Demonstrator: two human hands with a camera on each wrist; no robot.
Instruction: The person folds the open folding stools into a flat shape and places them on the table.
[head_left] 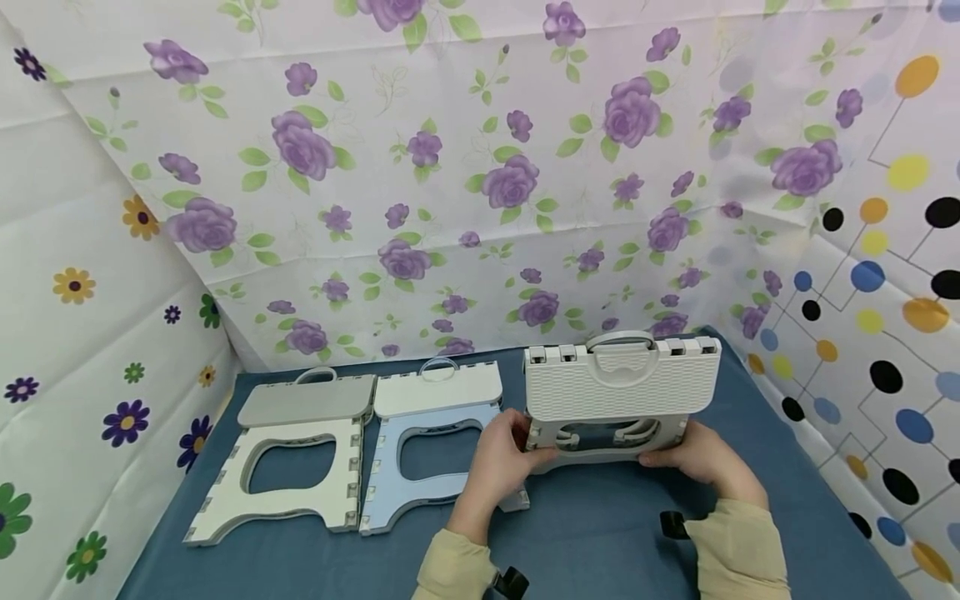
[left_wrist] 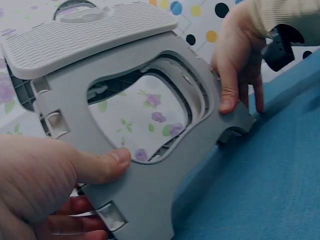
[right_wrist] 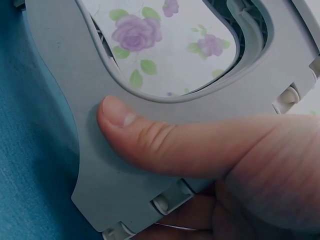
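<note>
A grey folding step stool (head_left: 622, 383) with a textured top and a carry handle stands tilted at the right of the table. My left hand (head_left: 498, 458) grips its left side, thumb on the front face and fingers behind. On the opposite side my right hand (head_left: 705, 458) holds it the same way. The left wrist view shows the stool's leg panel (left_wrist: 145, 200) with its large opening, and the left hand (left_wrist: 55, 180) at its edge. Close up in the right wrist view, the right thumb lies across the grey panel (right_wrist: 60, 100); its other fingers are partly hidden behind.
Left of the held stool lies a folded blue and white stool (head_left: 438, 392). Beside that is a folded white and grey stool (head_left: 307, 400). All are on a blue cloth-covered table (head_left: 585, 542), with a floral curtain (head_left: 450, 208) behind and a dotted sheet (head_left: 885, 333) at right.
</note>
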